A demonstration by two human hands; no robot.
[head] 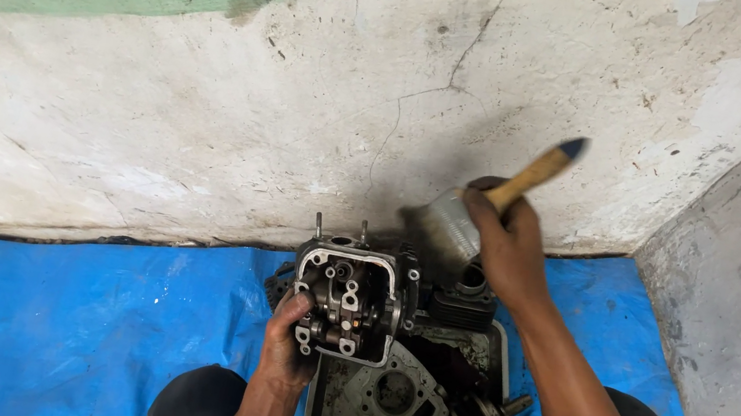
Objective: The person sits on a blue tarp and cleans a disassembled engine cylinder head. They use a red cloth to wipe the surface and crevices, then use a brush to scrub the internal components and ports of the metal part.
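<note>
Over the tray (505,364), left hand (288,341) steadies cylinder head (347,300) (right hand (508,248) grips paintbrush (493,204)).

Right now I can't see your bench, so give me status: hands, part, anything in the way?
Left hand gripping cylinder head over tray. Right hand holding paintbrush raised above it. Nothing between brush and head.

The tarp (67,317) is bright blue; the wall (205,108) is dirty white with a green patch at 11 o'clock; the brush (493,204) has a yellow-brown handle.
</note>
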